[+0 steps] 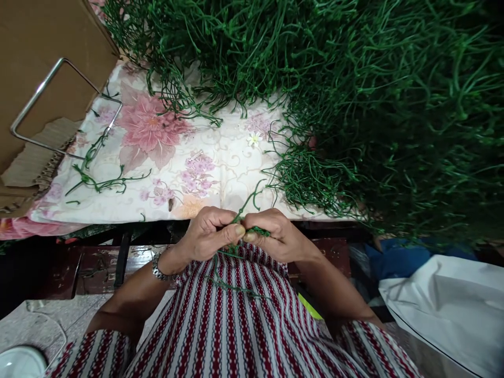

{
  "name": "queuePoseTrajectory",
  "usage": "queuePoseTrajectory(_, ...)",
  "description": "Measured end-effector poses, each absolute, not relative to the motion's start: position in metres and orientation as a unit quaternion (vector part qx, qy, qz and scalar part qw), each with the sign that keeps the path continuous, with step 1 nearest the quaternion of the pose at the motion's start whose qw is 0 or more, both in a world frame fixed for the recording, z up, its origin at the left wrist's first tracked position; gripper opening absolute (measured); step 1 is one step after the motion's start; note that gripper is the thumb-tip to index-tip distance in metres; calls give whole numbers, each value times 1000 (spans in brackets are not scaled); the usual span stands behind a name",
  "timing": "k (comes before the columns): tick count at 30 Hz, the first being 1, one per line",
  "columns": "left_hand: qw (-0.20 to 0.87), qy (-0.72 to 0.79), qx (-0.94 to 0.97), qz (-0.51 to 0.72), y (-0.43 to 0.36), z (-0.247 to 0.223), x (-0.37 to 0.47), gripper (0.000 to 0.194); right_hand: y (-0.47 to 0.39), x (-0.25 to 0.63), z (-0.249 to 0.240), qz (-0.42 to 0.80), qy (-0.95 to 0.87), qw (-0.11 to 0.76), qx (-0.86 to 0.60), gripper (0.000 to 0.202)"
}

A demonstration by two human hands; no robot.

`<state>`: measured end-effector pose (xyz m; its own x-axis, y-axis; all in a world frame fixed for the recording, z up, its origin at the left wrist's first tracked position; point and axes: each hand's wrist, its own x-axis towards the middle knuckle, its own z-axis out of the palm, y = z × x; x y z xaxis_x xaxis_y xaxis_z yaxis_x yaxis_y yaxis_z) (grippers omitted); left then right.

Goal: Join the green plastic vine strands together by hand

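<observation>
My left hand (214,234) pinches a thin green plastic stem (247,203) between thumb and forefinger, just past the table's front edge. Thumb to thumb with it, my right hand (274,234) is closed on green strands of the same kind. Part of the piece rises above the fingers, and a long strand (236,287) hangs below onto the striped garment. Where the pieces meet is hidden by my fingertips. A huge pile of green stems (354,79) covers the back and right of the table.
Loose green sprigs (106,182) lie on the floral tablecloth (232,163) at the left. Beside them are a bent metal frame (37,94) and a cardboard box (39,42). White cloth or bag material (449,304) is at the lower right, a white round object (21,362) at the lower left.
</observation>
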<state>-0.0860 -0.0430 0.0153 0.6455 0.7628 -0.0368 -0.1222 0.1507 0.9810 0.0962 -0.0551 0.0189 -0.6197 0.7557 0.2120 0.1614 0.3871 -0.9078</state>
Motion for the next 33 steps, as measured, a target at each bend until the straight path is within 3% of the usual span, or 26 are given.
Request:
queuePoseTrajectory(3,718,291,520,361,-50,14,-82,32,-59,89,6,604,-638,388,-277,24)
queuePoseTrajectory(6,745,290,437,412,-53,14,-76,31,-67,78,-4,664,-523,458,-275,26)
queuePoseTrajectory(11,760,279,353,470,-50,15,-71,29,-69,70,-3,607,-484,564,-280,21)
queuePoseTrajectory(17,681,340,467,450,-43,10,-76,23,-59,86,10,363,-626,484,-492,14)
queuePoseTrajectory(20,612,373,508,479,-41,8,-73,22,-62,84,11,398,-633,429,-507,16)
queuePoseTrajectory(26,495,417,569,507,-39,9,-65,23,-63,73,6,478,-600,422,-483,31)
queuePoseTrajectory(30,483,428,578,500,-39,10,-65,23,-62,72,5,472,-607,409,-492,17)
queuePoseTrajectory(33,524,420,548,499,-39,11,-66,25,-63,73,6,465,-622,408,-479,16)
